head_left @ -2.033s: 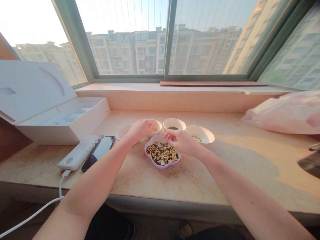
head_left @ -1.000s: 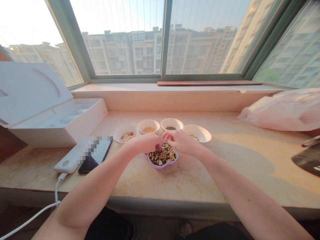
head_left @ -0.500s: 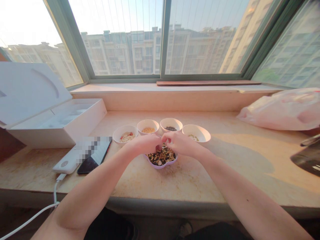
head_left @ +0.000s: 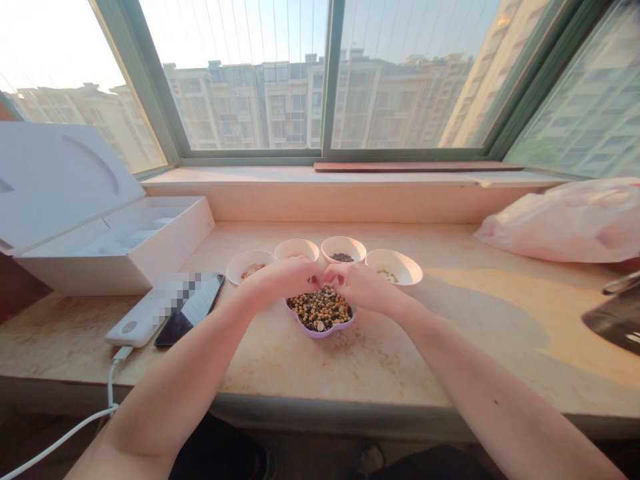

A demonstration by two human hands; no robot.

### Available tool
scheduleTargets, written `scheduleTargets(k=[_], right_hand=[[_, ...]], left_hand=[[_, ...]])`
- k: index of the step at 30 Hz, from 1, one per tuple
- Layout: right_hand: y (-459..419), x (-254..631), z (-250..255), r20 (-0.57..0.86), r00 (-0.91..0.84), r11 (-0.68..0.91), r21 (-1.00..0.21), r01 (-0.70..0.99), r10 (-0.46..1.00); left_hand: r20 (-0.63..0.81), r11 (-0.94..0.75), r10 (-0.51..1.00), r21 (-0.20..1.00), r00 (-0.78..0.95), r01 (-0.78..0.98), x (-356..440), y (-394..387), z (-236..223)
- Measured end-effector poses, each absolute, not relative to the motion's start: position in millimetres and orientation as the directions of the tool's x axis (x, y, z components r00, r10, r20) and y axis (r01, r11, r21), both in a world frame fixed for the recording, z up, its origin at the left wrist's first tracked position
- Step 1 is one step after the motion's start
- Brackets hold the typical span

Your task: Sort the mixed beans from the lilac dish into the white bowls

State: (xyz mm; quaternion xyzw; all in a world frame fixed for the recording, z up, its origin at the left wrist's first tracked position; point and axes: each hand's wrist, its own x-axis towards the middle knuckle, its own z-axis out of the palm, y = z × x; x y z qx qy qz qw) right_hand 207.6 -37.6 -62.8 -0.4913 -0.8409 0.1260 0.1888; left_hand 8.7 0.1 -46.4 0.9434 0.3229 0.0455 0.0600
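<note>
A purple, scallop-edged bowl (head_left: 323, 333) holds a mix of yellow beans, dark grains and a few pale pieces. Just above its far rim, my left hand (head_left: 295, 275) is closed, with its fingertips pinched together. My right hand (head_left: 357, 283) faces it, thumb and fingers also pinched, almost touching the left. Whatever lies between the fingertips is too small to name. Behind stand white bowls: one (head_left: 235, 270) with pale slices and red bits, one (head_left: 296, 245) largely hidden by my left hand, one (head_left: 344, 243) with black grains, and one (head_left: 407, 267) with a few pale seeds.
An open white box (head_left: 170, 257) stands at the left. Before it lie a white power bank (head_left: 137, 320) with a cable (head_left: 70, 433) and a dark phone (head_left: 187, 320). A plastic bag (head_left: 570, 223) and a dark object (head_left: 615, 313) sit at the right.
My left hand has shifted slightly up and left off the bean mix, so more of it shows and the yellow beans behind are covered. My right hand stays nearly in place.
</note>
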Motion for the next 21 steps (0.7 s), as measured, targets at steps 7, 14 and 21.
scheduleTargets(k=[7,14,21], right_hand=[[-33.4,195.0,-72.8,0.154,-0.492,0.513,-0.358,0.78,0.857],[-28.0,185.5,-73.5,0.122,-0.547,0.558,-0.268,0.785,0.828],[-23.4,180.2,-75.0,0.084,-0.583,0.589,-0.124,0.798,0.808]], left_hand=[[0.214,-0.553,0.827,0.143,0.52,0.821,-4.7,16.4,-40.0],[0.233,-0.422,0.894,0.157,0.382,0.893,-8.0,36.8,-59.0],[0.202,-0.406,0.902,0.101,0.381,0.908,-7.6,41.9,-64.7]])
